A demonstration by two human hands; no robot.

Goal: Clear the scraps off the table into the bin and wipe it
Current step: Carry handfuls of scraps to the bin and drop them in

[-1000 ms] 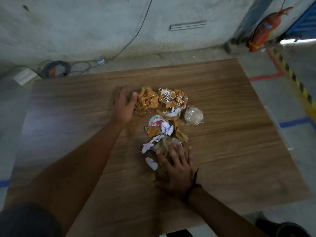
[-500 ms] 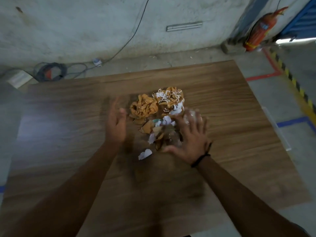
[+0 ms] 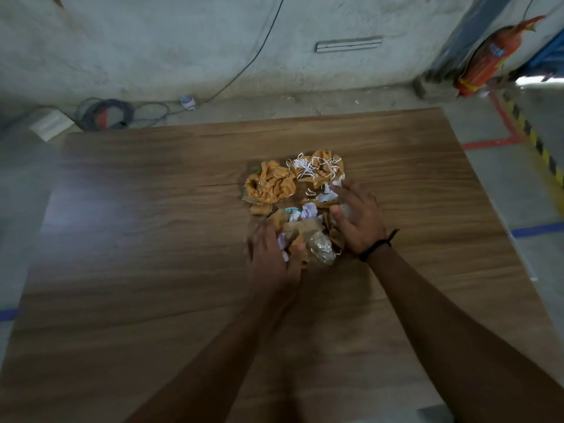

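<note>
Head view: wooden table [image 3: 152, 239] is filling most of the frame, w/ the scraps [image 3: 306, 222] sitting in one loose pile a bit right of centre. Left hand [image 3: 271, 257] is pressing against the near-left side of the pile, thumb lying over brown paper bits; it's motion-blurred, so can't tell if the fingers are gripping anything or just pushing. Right hand [image 3: 357, 221] is lying palm down on the right side of the pile, fingers spread & only slightly bent, not closing round anything, black wristband [image 3: 378, 246] on the wrist. Crumpled clear plastic ball [image 3: 320, 248] is sitting between the two hands at the near edge of the pile. Brown tape wad [image 3: 270, 186] is lying at the far left of the pile, apart from both hands; beside it a second wad w/ white string [image 3: 317, 169] is lying just beyond the right fingertips. White paper bits [image 3: 309, 210] are showing mid-pile. Beyond the table: cable coil [image 3: 103, 116] on the floor at left, red fire extinguisher [image 3: 485, 59] leaning at the wall on the right
</note>
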